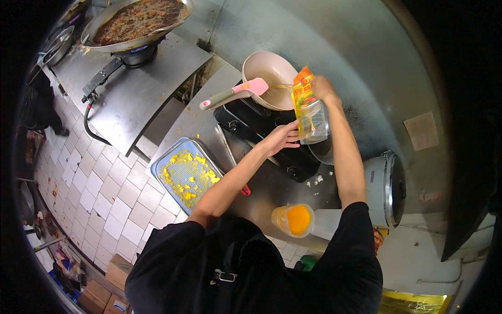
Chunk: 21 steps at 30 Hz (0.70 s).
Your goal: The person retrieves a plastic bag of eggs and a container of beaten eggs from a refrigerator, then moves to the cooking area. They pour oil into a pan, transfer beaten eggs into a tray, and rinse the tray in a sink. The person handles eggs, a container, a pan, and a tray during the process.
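Note:
My right hand [324, 91] grips the upper part of a stand-up pouch [313, 121], clear below with orange and yellow print above. Against the pouch's lower left side, my left hand [280, 138] holds it with the fingers spread. The pouch is roughly upright in the picture, beside the right rim of a pale pink-white pan [273, 62]. A little clear liquid seems to lie in the pan, with thin tan lines I cannot identify. A pink-headed spatula [257, 85] reaches over the pan's rim along its handle. Under the pan is a black two-burner stove [257, 121].
A blue-lined metal tray [181, 168] holds yellow egg-like scraps. Near my body stands a plastic container of orange-yellow liquid [300, 220]. A lidded cooker [386, 188] is at right. A wok of dark food [137, 23] sits upper left; a person's dark-clothed leg [43, 102] shows left.

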### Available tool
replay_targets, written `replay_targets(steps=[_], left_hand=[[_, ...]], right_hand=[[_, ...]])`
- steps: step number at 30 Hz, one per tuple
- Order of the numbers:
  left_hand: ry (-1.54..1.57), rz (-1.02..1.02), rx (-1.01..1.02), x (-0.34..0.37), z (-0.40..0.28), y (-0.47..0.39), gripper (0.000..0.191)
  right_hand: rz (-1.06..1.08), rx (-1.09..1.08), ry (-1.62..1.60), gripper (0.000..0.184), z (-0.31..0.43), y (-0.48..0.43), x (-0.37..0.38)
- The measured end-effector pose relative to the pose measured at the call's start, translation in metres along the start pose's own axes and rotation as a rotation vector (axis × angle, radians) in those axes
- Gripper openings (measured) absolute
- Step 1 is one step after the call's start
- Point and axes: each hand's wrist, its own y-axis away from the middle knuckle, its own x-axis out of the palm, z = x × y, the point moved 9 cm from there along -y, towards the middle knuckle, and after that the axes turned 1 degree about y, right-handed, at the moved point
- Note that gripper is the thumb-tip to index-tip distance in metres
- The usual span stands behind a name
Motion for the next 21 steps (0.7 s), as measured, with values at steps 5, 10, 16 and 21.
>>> replay_targets(steps=[5,10,16,21], left_hand=[[0.026,0.066,0.058,0.022,-0.023,-0.004,0.07],[0.068,0.086,0.085,0.038,-0.037,-0.009,0.075],[0.066,0.092,0.099,0.049,-0.042,-0.011,0.074],[0.056,0.068,0.11,0.043,-0.034,-0.011,0.072]], right_hand=[[0.036,-0.031,0.068,0.039,-0.004,-0.019,-0.023],[0.043,-0.088,0.119,0.038,-0.011,-0.035,-0.038],[0.022,-0.095,0.074,0.038,-0.022,-0.044,-0.053],[0.038,-0.146,0.105,0.038,-0.018,-0.04,-0.049]])
